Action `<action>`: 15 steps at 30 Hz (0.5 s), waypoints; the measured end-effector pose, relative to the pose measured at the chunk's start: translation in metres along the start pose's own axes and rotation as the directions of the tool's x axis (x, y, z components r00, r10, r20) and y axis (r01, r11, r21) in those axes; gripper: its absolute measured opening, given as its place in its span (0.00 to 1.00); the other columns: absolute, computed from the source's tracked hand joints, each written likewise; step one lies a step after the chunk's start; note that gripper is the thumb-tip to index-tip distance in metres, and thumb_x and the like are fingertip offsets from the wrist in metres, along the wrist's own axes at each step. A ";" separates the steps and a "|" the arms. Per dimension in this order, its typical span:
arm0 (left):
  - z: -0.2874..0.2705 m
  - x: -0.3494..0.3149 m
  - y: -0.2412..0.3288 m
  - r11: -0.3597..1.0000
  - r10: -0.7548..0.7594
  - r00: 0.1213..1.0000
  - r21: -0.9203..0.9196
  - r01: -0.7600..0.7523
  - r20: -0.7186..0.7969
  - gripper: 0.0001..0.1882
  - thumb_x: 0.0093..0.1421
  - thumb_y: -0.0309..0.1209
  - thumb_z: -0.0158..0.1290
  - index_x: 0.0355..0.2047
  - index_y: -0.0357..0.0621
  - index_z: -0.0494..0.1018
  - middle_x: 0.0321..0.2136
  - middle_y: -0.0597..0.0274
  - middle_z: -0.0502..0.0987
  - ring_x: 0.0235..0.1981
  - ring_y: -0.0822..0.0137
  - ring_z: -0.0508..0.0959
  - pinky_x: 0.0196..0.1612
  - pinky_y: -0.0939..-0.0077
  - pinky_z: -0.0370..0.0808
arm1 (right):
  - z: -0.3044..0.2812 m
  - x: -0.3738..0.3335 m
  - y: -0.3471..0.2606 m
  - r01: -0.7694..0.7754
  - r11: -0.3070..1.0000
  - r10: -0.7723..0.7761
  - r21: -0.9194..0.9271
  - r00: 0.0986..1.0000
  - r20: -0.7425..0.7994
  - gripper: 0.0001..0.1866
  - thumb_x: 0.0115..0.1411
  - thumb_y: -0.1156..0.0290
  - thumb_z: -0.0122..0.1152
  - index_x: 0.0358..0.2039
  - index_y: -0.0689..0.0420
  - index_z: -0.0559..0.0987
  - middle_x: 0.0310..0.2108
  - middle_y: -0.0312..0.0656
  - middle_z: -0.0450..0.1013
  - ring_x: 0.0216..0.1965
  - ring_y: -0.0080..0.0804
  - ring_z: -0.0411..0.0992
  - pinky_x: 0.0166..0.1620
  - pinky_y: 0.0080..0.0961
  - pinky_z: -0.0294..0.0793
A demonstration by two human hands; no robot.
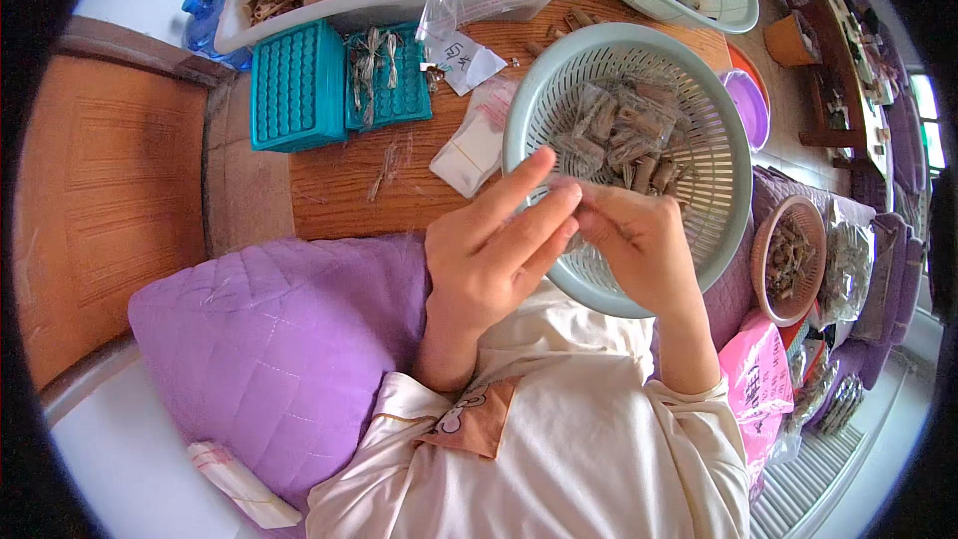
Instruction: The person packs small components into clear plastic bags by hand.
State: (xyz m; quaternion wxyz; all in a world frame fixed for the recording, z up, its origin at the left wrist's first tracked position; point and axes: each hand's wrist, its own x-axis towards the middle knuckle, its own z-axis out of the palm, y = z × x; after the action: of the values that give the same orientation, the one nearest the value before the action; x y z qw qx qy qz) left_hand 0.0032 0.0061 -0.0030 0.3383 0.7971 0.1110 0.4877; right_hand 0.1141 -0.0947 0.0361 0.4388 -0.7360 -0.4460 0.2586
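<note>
My left hand (486, 250) and my right hand (644, 245) meet at the fingertips over the near-left rim of a grey-green plastic basket (733, 210). The right thumb and fingers are pinched together. On the left hand the index finger sticks out, while the other fingertips press toward the right ones. Whatever lies between them is too small or hidden to make out. Inside the basket are several clear plastic packets (639, 125) and loose brown, rolled bark-like pieces (654, 175).
A white tub (235, 30) of brown pieces stands behind teal ridged trays (299, 90). A stack of small plastic bags (469, 160) lies on the wooden table (329, 195). At right are a pink basket (818, 250) and a pink bag (753, 369). A purple quilted cover (269, 339) is at left.
</note>
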 end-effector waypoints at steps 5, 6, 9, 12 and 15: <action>0.002 -0.001 -0.003 0.999 0.006 0.995 0.049 -0.011 0.100 0.12 0.42 0.23 0.56 0.31 0.43 0.74 0.35 0.58 0.74 0.27 0.65 0.77 0.27 0.77 0.74 | -0.001 -0.004 -0.002 0.271 0.905 -0.260 -0.327 0.962 0.078 0.11 0.47 0.76 0.55 0.33 0.61 0.73 0.18 0.43 0.68 0.21 0.35 0.70 0.24 0.29 0.68; 0.003 -0.001 -0.003 0.999 -0.009 0.994 0.041 0.005 0.111 0.11 0.43 0.22 0.55 0.30 0.43 0.74 0.33 0.59 0.75 0.27 0.65 0.77 0.27 0.76 0.74 | -0.001 -0.004 -0.002 0.270 0.906 -0.259 -0.327 0.963 0.077 0.11 0.47 0.76 0.55 0.33 0.61 0.73 0.18 0.43 0.68 0.21 0.35 0.70 0.24 0.29 0.68; 0.003 0.003 -0.002 0.984 -0.159 0.981 -0.061 0.166 0.109 0.06 0.41 0.20 0.54 0.23 0.40 0.74 0.26 0.57 0.76 0.26 0.66 0.76 0.28 0.80 0.73 | -0.003 -0.006 -0.006 0.370 0.761 -0.338 -0.532 0.927 0.162 0.12 0.44 0.76 0.56 0.33 0.60 0.73 0.18 0.40 0.68 0.21 0.33 0.69 0.23 0.28 0.68; -0.003 -0.003 -0.025 0.963 -0.266 0.963 -0.070 0.262 -0.055 0.05 0.47 0.19 0.47 0.25 0.40 0.70 0.28 0.55 0.75 0.21 0.70 0.73 0.24 0.81 0.70 | -0.006 -0.009 -0.016 0.335 0.806 -0.296 -0.489 0.942 0.157 0.13 0.43 0.77 0.56 0.33 0.59 0.74 0.20 0.38 0.70 0.22 0.32 0.69 0.24 0.27 0.68; -0.011 -0.002 -0.036 0.888 -0.455 0.838 -0.224 0.401 -0.302 0.05 0.51 0.20 0.43 0.30 0.41 0.66 0.29 0.57 0.73 0.18 0.76 0.67 0.20 0.86 0.64 | -0.007 -0.009 -0.016 0.291 0.900 -0.288 -0.324 0.956 0.058 0.12 0.44 0.77 0.56 0.33 0.59 0.75 0.23 0.39 0.70 0.22 0.31 0.69 0.25 0.26 0.68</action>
State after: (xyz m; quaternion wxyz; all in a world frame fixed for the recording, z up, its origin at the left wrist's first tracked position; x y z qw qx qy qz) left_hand -0.0020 0.0370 -0.0241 0.4735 0.6253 0.3070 0.5391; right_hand 0.1086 -0.1021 0.0539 0.3413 -0.7233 -0.5890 0.1157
